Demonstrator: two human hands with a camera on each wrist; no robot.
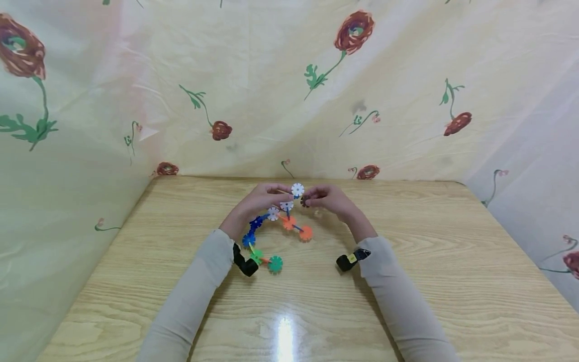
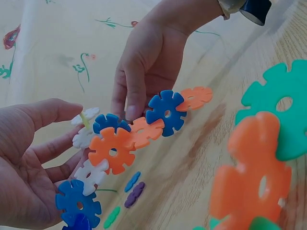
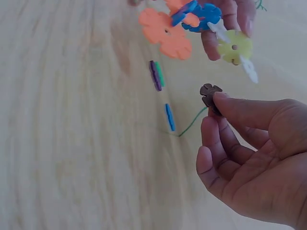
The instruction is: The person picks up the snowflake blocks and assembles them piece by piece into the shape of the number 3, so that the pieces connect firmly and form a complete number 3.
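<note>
My left hand (image 1: 267,198) holds a chain of slotted plastic discs near its white discs (image 1: 273,213). Blue discs (image 2: 78,203), orange discs (image 2: 112,150) and a yellow disc (image 3: 235,46) belong to this chain. Its lower end curves down through a green disc (image 1: 256,256) to a teal disc (image 1: 275,264). My right hand (image 1: 330,200) pinches a brown disc (image 3: 210,98) between thumb and fingers. In the right wrist view, the brown disc stands apart from the chain, just below the yellow disc.
Loose purple (image 3: 155,75), green (image 3: 160,74) and blue discs (image 3: 169,117) appear edge-on beyond the hands. A wooden tabletop (image 1: 429,251) lies under both arms. Flower-patterned cloth (image 1: 262,90) hangs behind the table and at its sides.
</note>
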